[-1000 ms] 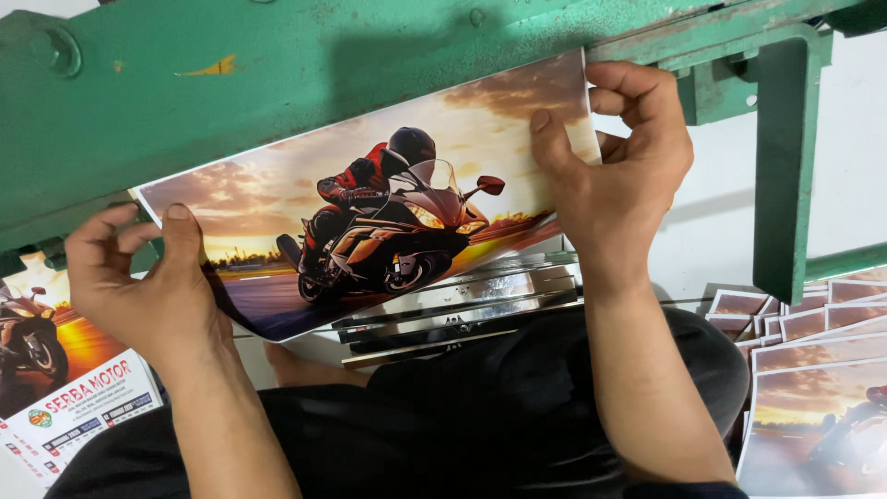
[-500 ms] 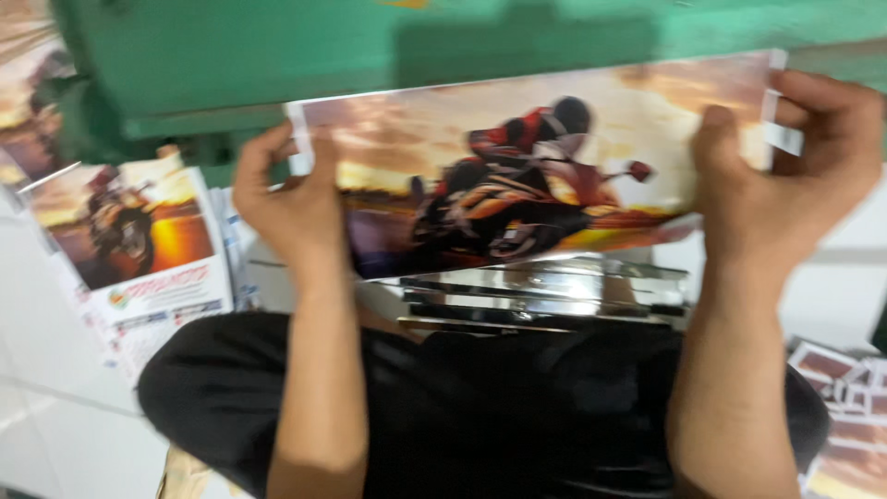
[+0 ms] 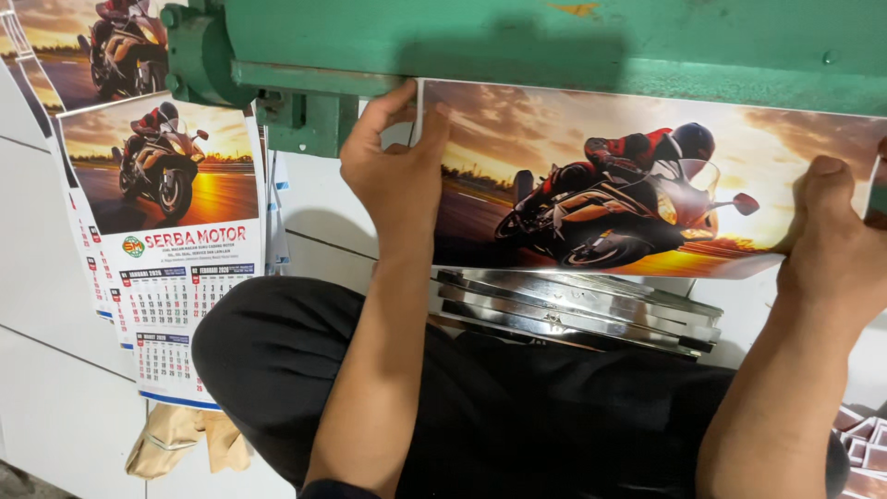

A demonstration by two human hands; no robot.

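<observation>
The fingers (image 3: 393,115) of the left hand (image 3: 393,180) are curled over the left short edge of a glossy motorcycle poster (image 3: 637,180), thumb on the printed face, pinching that edge. At the far end the right hand (image 3: 832,236) grips the other short edge the same way, thumb (image 3: 818,189) pressed flat on the picture, though its fingers are hidden behind the sheet and I cannot tell how they lie. The poster stretches sideways between the two hands, its long axis running left to right, and its top edge sits tucked right up under the lip of the green metal machine (image 3: 554,46) above. So the sheet lies inward from each set of fingers, held at both ends, neither hand nearer than the other. Just below it, touching or nearly so, a stack of shiny metal strips (image 3: 573,310) rests on the person's black-trousered lap (image 3: 517,416). Off to the left, well apart from the hands, a fan of finished calendars (image 3: 166,240) with the same motorcycle picture lies on the white tiled floor (image 3: 55,370), with a crumpled tan cloth (image 3: 185,439) by their lower edge.
</observation>
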